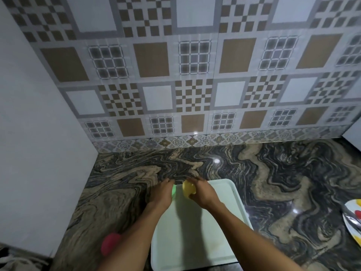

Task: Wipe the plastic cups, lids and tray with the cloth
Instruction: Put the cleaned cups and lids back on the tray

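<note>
Yellow cup (188,189), right hand (203,192) fingers curled round it, at the tray's (205,235) far left corner. I cannot tell the left hand's (162,192) grip on the green cup (173,190). Next, I think: find the cloth.

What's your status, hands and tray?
Right hand grips yellow cup over tray. Left hand on green piece, grip unclear. Red piece off tray. Cloth not visible.

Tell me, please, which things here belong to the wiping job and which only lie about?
Job: white rectangular plastic tray; yellow round plastic piece held in the right hand; green plastic piece beside the left hand; pink round plastic piece, blurred, left of the tray.
Lying about: patterned plate at the right edge; marbled stone counter.
</note>
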